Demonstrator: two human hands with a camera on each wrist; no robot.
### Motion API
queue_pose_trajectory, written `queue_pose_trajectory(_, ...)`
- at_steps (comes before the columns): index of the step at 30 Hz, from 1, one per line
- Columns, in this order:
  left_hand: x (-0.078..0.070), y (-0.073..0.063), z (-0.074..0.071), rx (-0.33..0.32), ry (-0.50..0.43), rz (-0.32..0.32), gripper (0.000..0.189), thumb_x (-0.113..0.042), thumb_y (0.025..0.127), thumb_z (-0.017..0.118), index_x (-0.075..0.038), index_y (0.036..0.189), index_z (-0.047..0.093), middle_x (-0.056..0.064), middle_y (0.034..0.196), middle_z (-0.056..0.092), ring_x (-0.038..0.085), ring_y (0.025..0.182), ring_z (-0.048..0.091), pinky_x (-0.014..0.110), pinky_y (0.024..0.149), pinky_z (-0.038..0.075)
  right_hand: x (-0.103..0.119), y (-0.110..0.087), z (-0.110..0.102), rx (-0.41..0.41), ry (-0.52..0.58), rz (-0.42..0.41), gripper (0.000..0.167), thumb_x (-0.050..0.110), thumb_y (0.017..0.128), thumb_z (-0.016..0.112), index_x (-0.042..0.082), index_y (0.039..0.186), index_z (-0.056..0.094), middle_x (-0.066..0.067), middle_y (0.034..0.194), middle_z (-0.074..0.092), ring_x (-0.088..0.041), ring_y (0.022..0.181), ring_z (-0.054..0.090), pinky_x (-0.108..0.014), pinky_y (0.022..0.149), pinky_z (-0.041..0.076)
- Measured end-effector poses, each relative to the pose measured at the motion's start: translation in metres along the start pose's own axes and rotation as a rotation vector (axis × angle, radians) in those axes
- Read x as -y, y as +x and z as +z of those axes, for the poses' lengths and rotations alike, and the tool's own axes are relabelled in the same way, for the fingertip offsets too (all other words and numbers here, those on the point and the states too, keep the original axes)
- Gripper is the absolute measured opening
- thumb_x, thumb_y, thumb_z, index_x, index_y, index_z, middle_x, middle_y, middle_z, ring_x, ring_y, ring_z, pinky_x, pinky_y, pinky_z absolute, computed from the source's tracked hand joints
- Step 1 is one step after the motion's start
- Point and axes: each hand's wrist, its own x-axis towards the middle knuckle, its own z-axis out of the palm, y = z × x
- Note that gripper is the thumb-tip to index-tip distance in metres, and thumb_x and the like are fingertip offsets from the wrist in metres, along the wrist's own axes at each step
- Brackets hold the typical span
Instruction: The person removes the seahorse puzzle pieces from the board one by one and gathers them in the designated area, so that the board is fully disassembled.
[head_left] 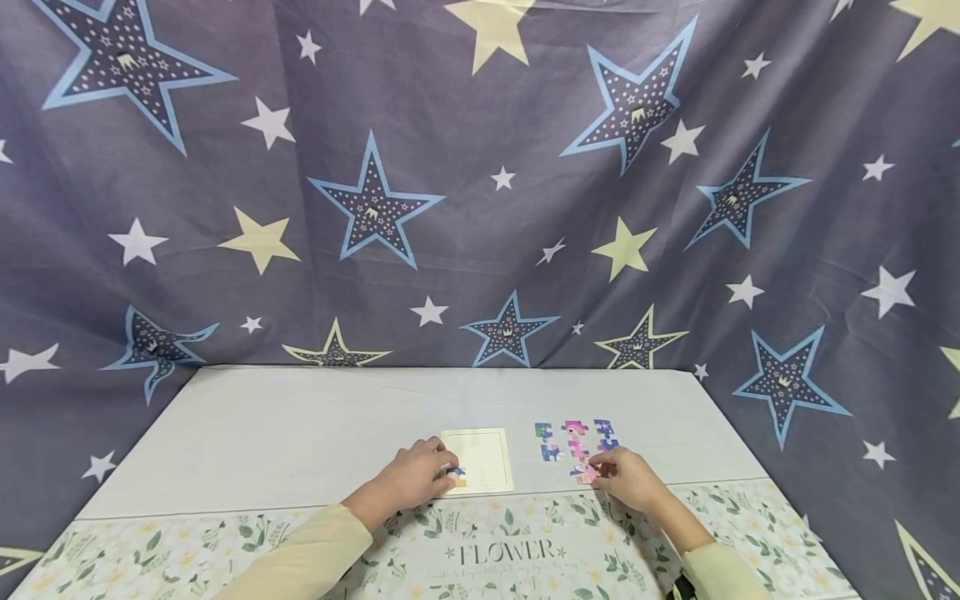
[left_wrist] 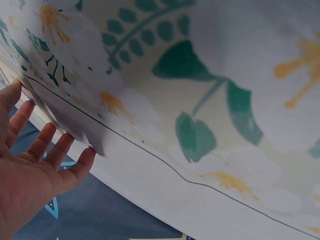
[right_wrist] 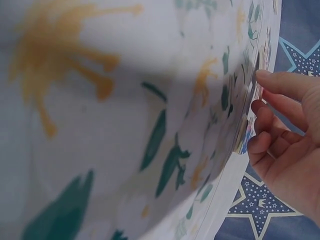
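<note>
A shallow cream puzzle tray lies near the table's middle. A blue-and-white jigsaw piece is in its near left corner. My left hand rests at the tray's left side, fingertips right at that piece; in the left wrist view its fingers are spread and touch the tray edge. To the right, my right hand pinches at a pink jigsaw piece with thumb and forefinger, partly covering it. In the right wrist view the other fingers of this hand curl inward.
Several more jigsaw pieces lie in loose columns beyond my right hand: blue-green ones, pink ones and purple-blue ones. A floral mat covers the near part of the white table. A star-patterned curtain hangs behind.
</note>
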Motion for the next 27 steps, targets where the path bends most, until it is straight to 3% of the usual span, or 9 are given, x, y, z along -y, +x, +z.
queue_pose_trajectory(27,0.0008,-0.0009,0.0006,-0.006,-0.011,0.005,0.03,-0.039,0.089,0.059,-0.021,0.113,0.064,0.0,0.11,0.055,0.018,0.1,0.052,0.047,0.089,0.046,0.0044,0.0,-0.0042,0.037,0.0,-0.007,0.022,0.001,0.078,0.069,0.001,0.1,0.069,-0.002,0.076,0.052,-0.014,0.069,0.043,-0.025,0.059,0.036)
